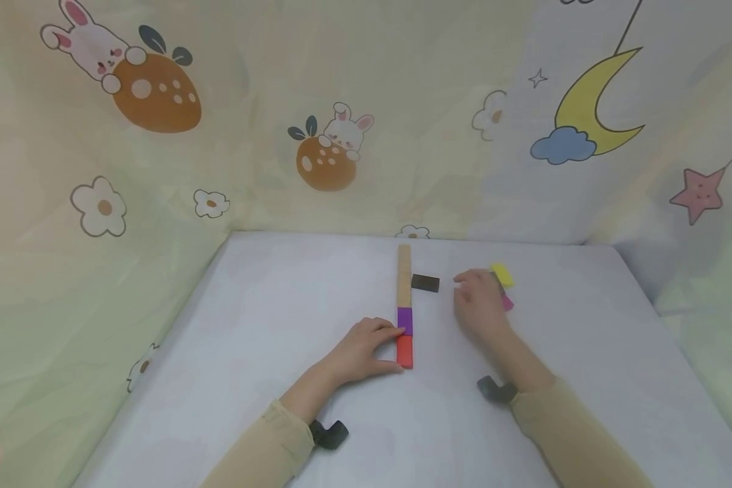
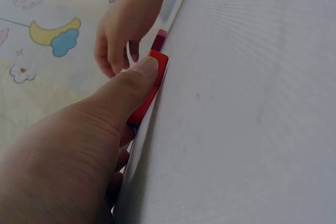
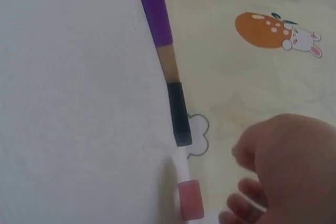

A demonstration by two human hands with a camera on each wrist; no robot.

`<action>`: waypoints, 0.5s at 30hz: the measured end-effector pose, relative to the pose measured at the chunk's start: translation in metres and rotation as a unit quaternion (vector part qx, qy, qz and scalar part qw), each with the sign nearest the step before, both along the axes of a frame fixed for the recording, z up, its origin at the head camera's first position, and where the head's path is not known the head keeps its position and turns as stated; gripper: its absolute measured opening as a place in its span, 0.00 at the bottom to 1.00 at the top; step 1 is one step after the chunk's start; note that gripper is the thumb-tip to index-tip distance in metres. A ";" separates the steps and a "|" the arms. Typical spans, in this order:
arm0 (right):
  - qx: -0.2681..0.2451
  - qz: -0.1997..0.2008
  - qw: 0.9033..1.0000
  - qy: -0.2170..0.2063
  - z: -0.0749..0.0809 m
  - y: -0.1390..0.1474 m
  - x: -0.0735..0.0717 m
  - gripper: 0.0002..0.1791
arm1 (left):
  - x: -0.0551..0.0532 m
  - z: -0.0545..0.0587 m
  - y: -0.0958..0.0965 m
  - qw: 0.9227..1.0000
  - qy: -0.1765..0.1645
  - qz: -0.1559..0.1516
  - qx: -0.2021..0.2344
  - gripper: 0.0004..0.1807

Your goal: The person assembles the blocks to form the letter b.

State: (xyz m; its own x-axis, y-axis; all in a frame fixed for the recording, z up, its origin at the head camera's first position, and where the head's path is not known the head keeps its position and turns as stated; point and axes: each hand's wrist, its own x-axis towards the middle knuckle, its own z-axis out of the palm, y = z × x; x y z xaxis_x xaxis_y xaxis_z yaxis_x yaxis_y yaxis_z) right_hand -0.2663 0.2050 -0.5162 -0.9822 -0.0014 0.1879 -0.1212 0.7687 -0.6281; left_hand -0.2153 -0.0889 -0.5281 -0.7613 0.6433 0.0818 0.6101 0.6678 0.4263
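Two hands work over the white table in the head view: at lower centre, your left hand pinches the red block, thumb at its near end and a fingertip at its joint with the purple block; beyond, a tan wooden strip continues the row, with the black block beside its right edge. Right of centre, your right hand, fingers loosely bent and visibly grasping nothing, partly covers the pink block near the yellow block. In the left wrist view, your thumb presses the red block near the centre; the other fingers are mostly hidden. In the right wrist view, your right fingers curl at lower right, apart from the pink block at bottom centre. Uneven pressure from your left thumb and fingertip would probably skew the row at the red-purple joint, since no fastening shows; a low sweep of your right hand leftward could knock the black block, or catch the pink one as it withdraws.
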 end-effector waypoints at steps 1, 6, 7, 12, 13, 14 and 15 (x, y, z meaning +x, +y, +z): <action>-0.001 -0.019 1.000 0.004 -0.001 -0.001 0.000 0.15 | 0.000 0.000 0.000 1.000 0.000 0.000 0.000 0.39; 0.032 -0.049 0.998 -0.016 -0.004 0.001 -0.001 0.24 | 0.000 0.000 0.000 1.000 -0.001 -0.002 0.001 0.39; 0.044 -0.047 0.998 -0.023 -0.005 0.003 -0.002 0.26 | 0.000 -0.001 0.000 1.000 0.001 -0.002 0.000 0.39; 0.097 -0.047 0.993 -0.052 -0.010 0.015 -0.009 0.33 | -0.001 -0.003 0.000 1.000 0.013 -0.007 0.004 0.39; 0.102 -0.051 0.992 -0.058 -0.010 0.018 -0.010 0.34 | -0.001 -0.003 0.000 1.000 0.014 -0.008 0.004 0.39; 0.103 -0.056 0.991 -0.064 -0.009 0.021 -0.012 0.34 | -0.002 -0.003 0.000 1.000 0.015 -0.008 0.005 0.39; 0.104 -0.060 0.990 -0.069 -0.009 0.024 -0.013 0.35 | -0.002 -0.003 0.000 1.000 0.016 -0.008 0.005 0.39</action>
State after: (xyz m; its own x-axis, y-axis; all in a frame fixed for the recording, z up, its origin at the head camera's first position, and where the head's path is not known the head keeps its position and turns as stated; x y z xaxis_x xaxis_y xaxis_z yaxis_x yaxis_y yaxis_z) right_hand -0.2790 0.2292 -0.5253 -0.9939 0.0932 0.0594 0.0558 0.8869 -0.4586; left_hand -0.2170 -0.0891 -0.5314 -0.7477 0.6544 0.1124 0.6340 0.6534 0.4137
